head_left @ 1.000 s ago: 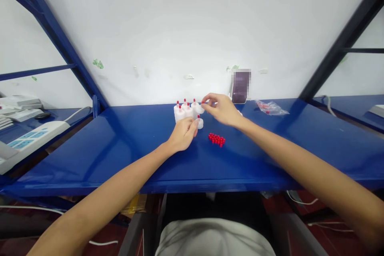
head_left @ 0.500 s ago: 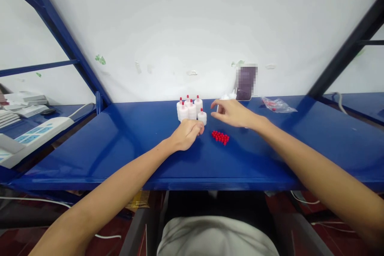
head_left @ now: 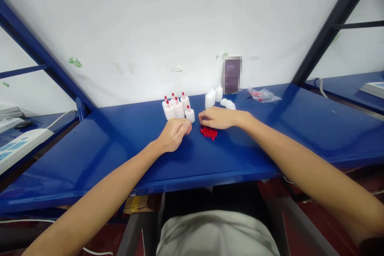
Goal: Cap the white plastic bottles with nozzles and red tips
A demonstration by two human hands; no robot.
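Note:
My left hand (head_left: 175, 134) rests on the blue table, its fingers curled into a fist. Anything inside it is hidden. Just behind it stand several white squeeze bottles (head_left: 179, 109) with red-tipped nozzles, one of them shorter at the right front. My right hand (head_left: 220, 117) is palm down at the back edge of a cluster of small red caps (head_left: 209, 133). Its fingers bend down close together near the caps. Whether a cap is between the fingertips cannot be made out.
Behind my right hand are upright white bottles (head_left: 211, 97) and round white pieces (head_left: 228, 104). A dark, blurred-out panel (head_left: 232, 75) leans on the wall. A clear plastic bag (head_left: 264, 95) with red bits lies at the right. A white power strip (head_left: 22, 148) is at far left.
My right hand has come down to the red caps, and its spread thumb and fingers have drawn together. My left hand stays in a fist. The camera view has turned slightly.

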